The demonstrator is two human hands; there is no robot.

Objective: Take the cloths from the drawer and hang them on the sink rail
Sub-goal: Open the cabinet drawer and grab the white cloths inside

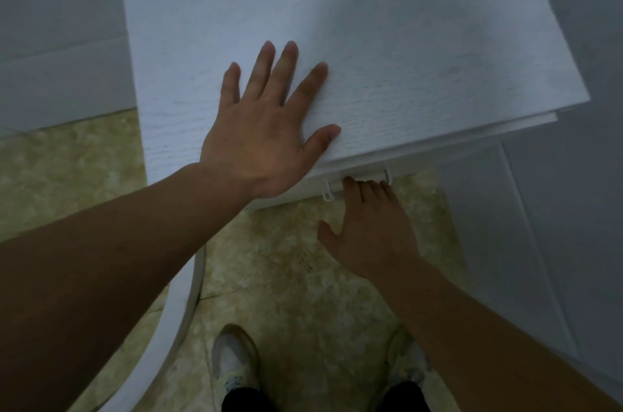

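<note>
Two bare hands work at a white cabinet [387, 51] seen from above. The left hand [259, 138] lies flat on the cabinet's wood-grain top, fingers straight and spread, thumb out toward the front edge. Below that edge, the right hand [367, 229] reaches to the white handle [357, 184] of the drawer [438, 155], its fingertips hooked over the bar and its thumb held apart to the left. The drawer front sits nearly flush under the top, so no cloths can be seen. The person stands on a mottled beige tile floor [296, 276], both pale shoes [232, 361] visible at the bottom. A curved white rim [188, 303] runs beneath the left forearm; grey-white panels flank the cabinet.
</note>
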